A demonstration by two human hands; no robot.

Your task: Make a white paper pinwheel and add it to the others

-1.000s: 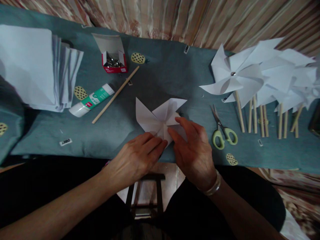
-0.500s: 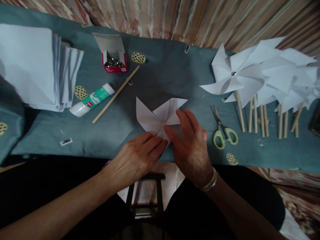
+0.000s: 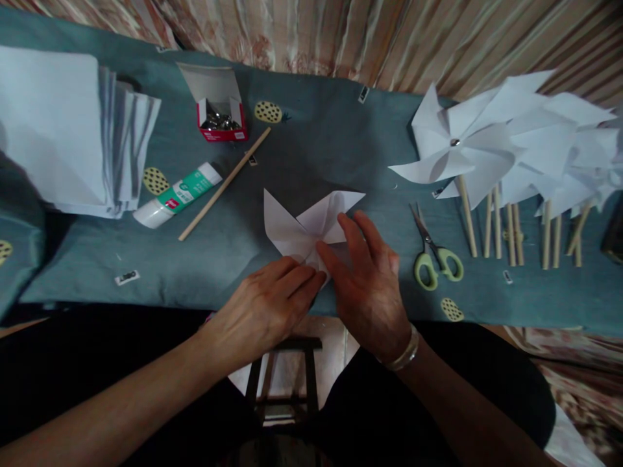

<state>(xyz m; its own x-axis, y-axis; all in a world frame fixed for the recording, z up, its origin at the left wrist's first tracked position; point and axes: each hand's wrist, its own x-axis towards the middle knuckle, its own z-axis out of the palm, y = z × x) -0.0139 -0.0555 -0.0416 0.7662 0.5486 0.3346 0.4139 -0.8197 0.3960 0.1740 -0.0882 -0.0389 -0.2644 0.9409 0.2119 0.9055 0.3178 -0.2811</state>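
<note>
Paper pinwheel (image 3: 302, 235), loosely folded, lies near the middle of the cloth-covered worktop's (image 3: 331, 143) near edge. At left, a stack of white paper (image 3: 53, 130) runs out of view. Next come a glue stick (image 3: 179, 194), an open red box of metal fasteners (image 3: 221, 135), their exact kind hard to make out, and a wooden dowel (image 3: 224, 185). The left hand (image 3: 265, 298) bunches its fingers over the pinwheel's near side; its thumb is hidden, so I cannot tell whether its grip pinches or only presses. The right hand (image 3: 370, 285) has a wide-spread grip, one fingertip at the centre, others at the right blade, nothing clasped. A blade could spring up if either hand lifted early; uneven pressure could crease the centre. Farther right lie green-handled scissors (image 3: 427, 240), then dowel-mounted pinwheels (image 3: 479, 133), overlapping too much to count.
</note>
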